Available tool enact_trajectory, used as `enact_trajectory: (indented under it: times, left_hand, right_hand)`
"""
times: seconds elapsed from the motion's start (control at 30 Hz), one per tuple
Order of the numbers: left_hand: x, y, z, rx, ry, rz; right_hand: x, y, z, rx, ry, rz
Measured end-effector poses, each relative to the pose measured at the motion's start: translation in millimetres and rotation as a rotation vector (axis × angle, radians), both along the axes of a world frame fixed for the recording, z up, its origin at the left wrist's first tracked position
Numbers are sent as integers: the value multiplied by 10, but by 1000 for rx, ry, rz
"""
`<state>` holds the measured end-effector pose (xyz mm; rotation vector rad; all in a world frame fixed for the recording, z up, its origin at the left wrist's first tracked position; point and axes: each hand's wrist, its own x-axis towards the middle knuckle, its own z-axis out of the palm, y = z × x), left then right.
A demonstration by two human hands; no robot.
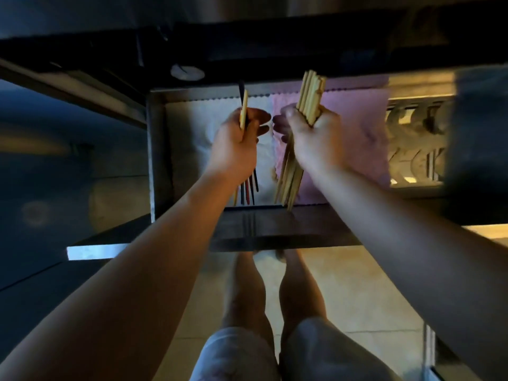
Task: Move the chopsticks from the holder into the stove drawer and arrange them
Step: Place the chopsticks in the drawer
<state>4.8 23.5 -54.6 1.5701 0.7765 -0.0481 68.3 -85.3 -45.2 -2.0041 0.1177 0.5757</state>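
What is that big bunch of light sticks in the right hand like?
The bundle is a thick handful of pale, wood-looking chopsticks. The right hand grips its middle, fingers curled tight. It leans slightly: blunt square ends stick out above the fist, thin ends fan out below. It hangs over the open drawer, above its pink cloth, lowest tips near the front edge. It is apart from the dark chopsticks in the left hand.

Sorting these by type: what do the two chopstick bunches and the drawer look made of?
Right-hand bunch: pale, matte sticks, likely bamboo or wood. Left-hand bunch: mostly dark and reddish, perhaps lacquered or plastic; too blurred to say. Drawer: grey, reflective wall, probably steel.
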Motion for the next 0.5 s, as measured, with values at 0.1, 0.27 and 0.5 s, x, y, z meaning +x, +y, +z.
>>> enact_trajectory:
  times: [0.1,0.27,0.5]
  left_hand:
    - [48,92,-265,-68,100,2]
    - [96,201,-593,-173,204,14]
    - [-44,164,-988,-144,414,39]
  right_hand:
    - [78,86,-244,-16,67,46]
    - [159,154,-612,-167,160,176]
    - [128,267,-1025,-276,307,232]
